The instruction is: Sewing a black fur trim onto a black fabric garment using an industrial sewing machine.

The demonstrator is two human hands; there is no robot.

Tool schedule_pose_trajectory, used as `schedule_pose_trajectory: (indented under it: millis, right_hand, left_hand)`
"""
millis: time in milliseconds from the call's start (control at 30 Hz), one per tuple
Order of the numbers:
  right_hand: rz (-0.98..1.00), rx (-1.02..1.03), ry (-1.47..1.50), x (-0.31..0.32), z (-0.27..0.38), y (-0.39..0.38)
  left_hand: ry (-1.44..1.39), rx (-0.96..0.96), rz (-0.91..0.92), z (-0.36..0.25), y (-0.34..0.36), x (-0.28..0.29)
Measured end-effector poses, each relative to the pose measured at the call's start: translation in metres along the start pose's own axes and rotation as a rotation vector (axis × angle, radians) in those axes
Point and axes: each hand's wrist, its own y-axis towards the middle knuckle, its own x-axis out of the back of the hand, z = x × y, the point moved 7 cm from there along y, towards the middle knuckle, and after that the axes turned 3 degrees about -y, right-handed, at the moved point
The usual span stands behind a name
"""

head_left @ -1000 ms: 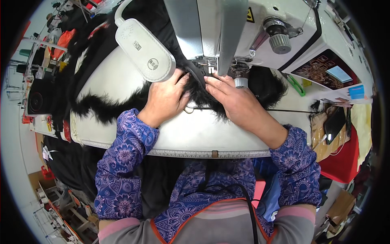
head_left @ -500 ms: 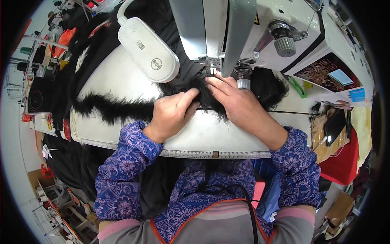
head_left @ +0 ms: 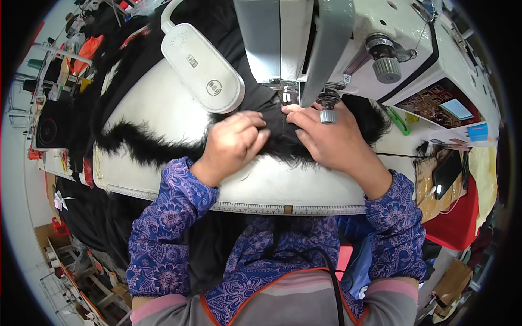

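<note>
Black fabric [head_left: 276, 120] edged with fluffy black fur trim [head_left: 142, 142] lies under the presser foot [head_left: 287, 99] of a white sewing machine [head_left: 402, 32]. My right hand [head_left: 331, 133] holds the fabric just right of the foot, its front fingertips close to the needle area. Curled fingers of my left hand [head_left: 234, 142], slightly blurred, close on the fur trim left of the foot; their tips partly hide what they grip. From that hand the trim runs left across the white table. More fur bunches behind my right hand.
A white lamp head [head_left: 204, 68] hangs above the table, left of the needle. On the right are the control panel [head_left: 443, 106], a green tool [head_left: 398, 120] and a dark phone [head_left: 447, 174]. A measuring tape [head_left: 255, 208] follows the table's front edge. Dark cloth hangs at left.
My left fingers have drawn back from the fabric and curled more. A smooth stretch of fabric with a seam now shows between my hands. The view has shifted slightly.
</note>
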Motion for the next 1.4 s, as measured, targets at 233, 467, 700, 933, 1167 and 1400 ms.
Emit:
schedule_pose_trajectory:
  millis: [233, 467, 700, 933, 1167, 1400]
  right_hand:
    - [0.051, -0.049, -0.023, 0.001, -0.004, 0.002]
    - [0.079, -0.065, -0.017, -0.002, -0.003, 0.0]
    - [-0.06, 0.046, -0.069, -0.003, 0.002, 0.002]
    - [-0.061, 0.045, -0.032, -0.008, 0.003, -0.002]
    - [-0.072, 0.124, 0.039, -0.01, 0.007, -0.003]
    - [-0.101, 0.101, 0.091, -0.01, 0.003, -0.003]
  left_hand:
    - [-0.148, 0.259, -0.016, 0.025, 0.006, -0.001]
    - [-0.323, 0.011, 0.052, 0.012, 0.002, 0.005]
    - [-0.32, 0.319, 0.094, 0.03, -0.001, -0.005]
    - [-0.048, 0.219, 0.124, 0.045, 0.01, -0.004]
    - [-0.058, -0.196, 0.079, 0.01, 0.007, 0.003]
    - [-0.043, -0.095, 0.158, 0.003, -0.007, -0.006]
